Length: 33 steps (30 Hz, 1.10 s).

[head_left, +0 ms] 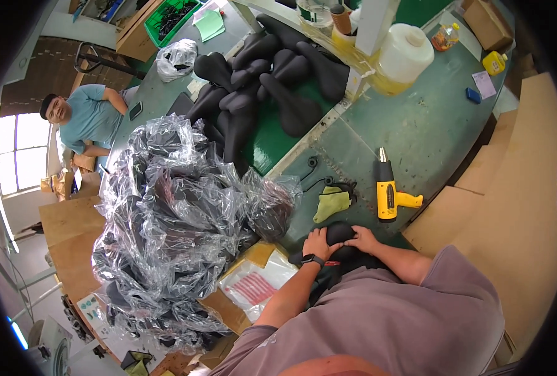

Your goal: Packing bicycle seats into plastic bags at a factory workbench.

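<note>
A black bicycle saddle (pixel 339 232) is at the table's near edge, close to my body. My left hand (pixel 317 245) grips its left side, and a dark watch is on that wrist. On the opposite side, my right hand (pixel 362 240) presses with the thumb toward the middle. My arms and body hide the saddle's lower part. Just beyond my hands lies a crumpled yellow-green cloth (pixel 332 203) with black edging. A yellow and black heat gun (pixel 386 194) rests to the right, nozzle pointing away from me.
Many bare black saddles (pixel 291 106) are heaped at the back. A large pile of saddles in clear plastic (pixel 172 219) fills the left. An open carton (pixel 263 255) stands beside my left arm. A plastic jug (pixel 405 55) is far right; a person (pixel 92 116) leans at the far left.
</note>
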Tool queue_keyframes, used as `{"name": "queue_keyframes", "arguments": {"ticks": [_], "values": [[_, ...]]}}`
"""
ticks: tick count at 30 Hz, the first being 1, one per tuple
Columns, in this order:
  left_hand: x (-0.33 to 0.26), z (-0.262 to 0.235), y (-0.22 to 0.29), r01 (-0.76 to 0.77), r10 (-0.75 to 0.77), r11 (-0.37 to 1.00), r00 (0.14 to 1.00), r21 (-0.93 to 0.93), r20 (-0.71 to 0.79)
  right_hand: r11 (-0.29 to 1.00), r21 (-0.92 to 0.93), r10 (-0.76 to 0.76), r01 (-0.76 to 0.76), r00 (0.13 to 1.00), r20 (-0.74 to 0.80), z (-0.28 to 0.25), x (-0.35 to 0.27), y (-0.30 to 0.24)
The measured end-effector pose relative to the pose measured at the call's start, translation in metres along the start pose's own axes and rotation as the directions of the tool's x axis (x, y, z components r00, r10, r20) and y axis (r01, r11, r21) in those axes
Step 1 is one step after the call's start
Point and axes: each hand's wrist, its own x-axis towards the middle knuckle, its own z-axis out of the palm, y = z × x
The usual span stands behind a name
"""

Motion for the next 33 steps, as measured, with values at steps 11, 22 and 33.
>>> {"name": "queue_keyframes", "arguments": {"ticks": [11, 22, 33], "values": [[-0.010, 0.003, -0.006, -0.030, 0.029, 0.999, 0.999, -0.033, -0.042, 0.998, 0.004, 0.059, -0.059, 0.995, 0.085, -0.005, -0.002, -0.014], [-0.036, 0.013, -0.017, -0.088, 0.061, 0.988, 0.976, -0.124, -0.208, 0.989, -0.029, 0.147, -0.144, 0.958, 0.247, -0.013, 0.008, -0.021], [-0.113, -0.016, -0.041, 0.015, -0.033, 0.996, 0.978, -0.087, -0.208, 0.998, -0.038, 0.068, -0.058, 0.923, 0.378, -0.028, -0.009, -0.149]]}}
